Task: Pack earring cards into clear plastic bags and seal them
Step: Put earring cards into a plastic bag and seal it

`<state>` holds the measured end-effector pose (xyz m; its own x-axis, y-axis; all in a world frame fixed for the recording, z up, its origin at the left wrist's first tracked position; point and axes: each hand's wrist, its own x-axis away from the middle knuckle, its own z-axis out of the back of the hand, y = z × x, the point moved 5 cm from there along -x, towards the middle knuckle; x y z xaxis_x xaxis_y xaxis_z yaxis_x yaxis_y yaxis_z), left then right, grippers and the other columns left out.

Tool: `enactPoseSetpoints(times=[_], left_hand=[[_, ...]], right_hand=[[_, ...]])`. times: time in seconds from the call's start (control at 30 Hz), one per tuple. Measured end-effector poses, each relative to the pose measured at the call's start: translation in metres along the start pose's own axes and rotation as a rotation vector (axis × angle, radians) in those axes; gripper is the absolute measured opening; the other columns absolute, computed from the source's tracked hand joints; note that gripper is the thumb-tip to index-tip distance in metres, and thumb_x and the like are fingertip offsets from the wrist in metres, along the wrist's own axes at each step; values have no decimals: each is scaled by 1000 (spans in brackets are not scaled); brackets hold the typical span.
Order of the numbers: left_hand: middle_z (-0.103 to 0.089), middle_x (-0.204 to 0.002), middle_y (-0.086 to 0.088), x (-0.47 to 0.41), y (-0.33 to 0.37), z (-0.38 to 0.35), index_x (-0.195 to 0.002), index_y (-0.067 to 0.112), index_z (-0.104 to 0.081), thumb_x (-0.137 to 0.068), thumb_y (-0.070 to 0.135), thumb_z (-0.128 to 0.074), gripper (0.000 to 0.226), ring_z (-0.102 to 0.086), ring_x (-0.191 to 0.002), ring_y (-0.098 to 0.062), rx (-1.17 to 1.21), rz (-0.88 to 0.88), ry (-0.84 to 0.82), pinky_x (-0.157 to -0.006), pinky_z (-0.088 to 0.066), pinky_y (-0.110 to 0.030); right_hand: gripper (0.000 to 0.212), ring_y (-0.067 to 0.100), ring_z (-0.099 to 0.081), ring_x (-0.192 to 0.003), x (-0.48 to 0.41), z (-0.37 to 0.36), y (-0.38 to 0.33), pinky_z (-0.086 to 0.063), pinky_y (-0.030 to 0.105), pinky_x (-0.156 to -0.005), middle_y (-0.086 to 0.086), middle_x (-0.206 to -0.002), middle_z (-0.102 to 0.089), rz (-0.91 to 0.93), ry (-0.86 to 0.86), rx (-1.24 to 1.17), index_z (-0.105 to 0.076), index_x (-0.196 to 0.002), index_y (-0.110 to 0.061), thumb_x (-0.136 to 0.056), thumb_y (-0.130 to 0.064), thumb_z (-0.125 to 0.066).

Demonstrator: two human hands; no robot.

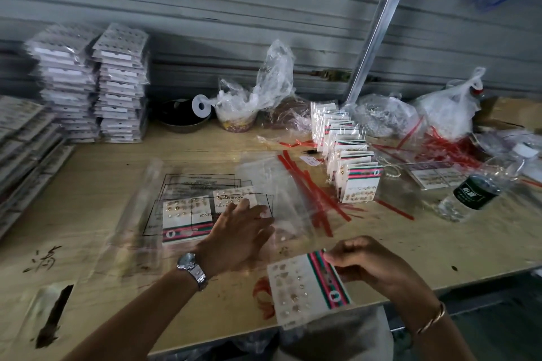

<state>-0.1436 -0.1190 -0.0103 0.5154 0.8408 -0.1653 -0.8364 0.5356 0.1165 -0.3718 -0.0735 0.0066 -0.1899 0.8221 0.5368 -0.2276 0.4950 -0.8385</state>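
My right hand (pixel 371 261) pinches the striped top end of a white earring card (pixel 305 287) near the table's front edge. My left hand (pixel 239 231), a watch on its wrist, lies with straight fingers on a pile of clear plastic bags (pixel 202 193) printed with black warning boxes. A bagged earring card (pixel 181 220) shows under those bags, left of the hand. A loose clear bag (pixel 278 184) lies just right of the pile. A row of unpacked earring cards (pixel 349 161) stands overlapped at centre right.
Two tall stacks of packed cards (pixel 93 82) stand at the back left. Red peel strips (pixel 316 199) litter the wooden table (pixel 88 199). A water bottle (pixel 472 193) lies at the right; plastic sacks (pixel 445 108) and a metal bowl (pixel 181 117) line the back.
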Motion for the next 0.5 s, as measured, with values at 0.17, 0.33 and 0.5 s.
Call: enactPoseSetpoints(times=[0.17, 0.33, 0.5], left_hand=[[-44, -142, 12, -7, -12, -13, -132, 23, -57, -105, 35, -29, 40, -28, -131, -11, 402, 65, -56, -116, -13, -24], [-40, -149, 3, -2, -8, -10, -143, 20, -45, -105, 35, -26, 44, -7, -127, 20, 510, 33, -58, -98, 14, 6], [-45, -146, 4, -4, -5, -4, -148, 36, -32, -104, 42, -23, 45, -27, -141, -14, 489, 74, -109, -119, -18, -32]], right_hand=[[15, 31, -70, -83, -9, -13, 24, -58, 36, -72, 24, -92, -72, -2, 138, -246, -74, -67, -4, -60, -16, -80], [7, 30, -71, -72, -3, -26, 32, -57, 39, -71, 19, -82, -74, 113, 467, -458, -76, -66, -3, -68, -10, -78], [8, 25, -69, -75, 11, -45, 37, -58, 39, -71, 5, -71, -74, 253, 744, -463, -74, -72, -4, -80, -7, -75]])
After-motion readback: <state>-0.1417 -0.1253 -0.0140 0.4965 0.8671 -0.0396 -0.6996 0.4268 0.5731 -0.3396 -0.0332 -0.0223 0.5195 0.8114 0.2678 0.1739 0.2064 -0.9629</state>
